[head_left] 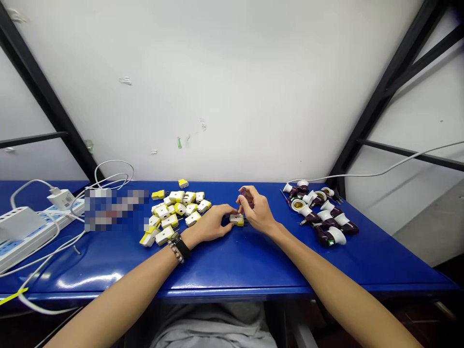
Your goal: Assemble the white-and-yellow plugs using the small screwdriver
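A white and yellow electrical plug [237,220] lies on the blue table in front of me, its pins facing right. My left hand [214,222] pinches it from the left between thumb and fingers. Over the plug, my right hand [256,209] is closed around a purple-handled screwdriver [245,193] held upright. My fingers partly cover it, and where its tip meets the plug is hard to see. To the left of my left hand is a pile of similar white and yellow plugs [169,221].
Several dark purple and white lamp holders [328,217] lie to the right, with a thin red tool [285,196] beside them. White power strips [21,234] and loose cables [47,258] occupy the left. Black frame posts [380,96] stand against the white wall behind.
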`<state>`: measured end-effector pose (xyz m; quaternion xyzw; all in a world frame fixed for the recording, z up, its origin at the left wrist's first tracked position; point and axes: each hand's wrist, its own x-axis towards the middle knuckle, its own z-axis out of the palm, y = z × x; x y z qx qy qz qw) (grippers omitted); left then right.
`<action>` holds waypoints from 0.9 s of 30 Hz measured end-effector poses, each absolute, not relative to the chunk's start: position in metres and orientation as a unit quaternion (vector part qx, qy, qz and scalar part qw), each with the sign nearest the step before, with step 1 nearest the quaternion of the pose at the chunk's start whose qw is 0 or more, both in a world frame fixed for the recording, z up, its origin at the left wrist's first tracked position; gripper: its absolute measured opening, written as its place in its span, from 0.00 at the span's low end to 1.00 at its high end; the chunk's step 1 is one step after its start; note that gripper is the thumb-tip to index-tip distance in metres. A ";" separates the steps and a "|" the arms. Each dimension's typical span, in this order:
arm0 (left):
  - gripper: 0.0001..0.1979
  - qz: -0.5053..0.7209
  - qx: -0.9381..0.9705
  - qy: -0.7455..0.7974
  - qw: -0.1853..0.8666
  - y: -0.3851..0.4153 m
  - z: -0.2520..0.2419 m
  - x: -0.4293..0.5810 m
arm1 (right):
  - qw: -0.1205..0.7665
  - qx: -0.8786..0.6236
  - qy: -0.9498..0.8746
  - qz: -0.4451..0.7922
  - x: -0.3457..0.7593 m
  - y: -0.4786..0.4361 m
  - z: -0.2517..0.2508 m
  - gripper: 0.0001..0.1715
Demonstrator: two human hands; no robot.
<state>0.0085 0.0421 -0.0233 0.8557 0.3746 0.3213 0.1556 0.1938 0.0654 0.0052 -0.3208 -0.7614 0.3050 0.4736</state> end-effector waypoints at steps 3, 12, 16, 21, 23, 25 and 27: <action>0.13 0.338 0.845 0.384 0.156 0.041 -0.022 0.012 | 0.467 -0.313 -0.766 0.312 0.193 0.066 0.006 0.08; 0.12 0.419 0.775 0.396 0.260 0.052 -0.029 0.025 | 0.489 -0.314 -0.748 0.319 0.196 0.071 0.007 0.14; 0.10 0.407 0.784 0.400 0.244 0.051 -0.028 0.024 | 0.544 -0.333 -0.715 0.287 0.193 0.069 0.010 0.16; 0.09 0.410 0.781 0.399 0.248 0.051 -0.029 0.023 | 0.519 -0.317 -0.749 0.264 0.194 0.072 0.015 0.16; 0.09 0.414 0.779 0.403 0.243 0.053 -0.030 0.023 | 0.493 -0.302 -0.760 0.298 0.195 0.074 0.016 0.16; 0.08 0.416 0.776 0.410 0.236 0.054 -0.032 0.023 | 0.475 -0.289 -0.760 0.338 0.195 0.075 0.016 0.17; 0.08 0.416 0.773 0.417 0.234 0.055 -0.033 0.023 | 0.485 -0.291 -0.741 0.361 0.194 0.075 0.014 0.17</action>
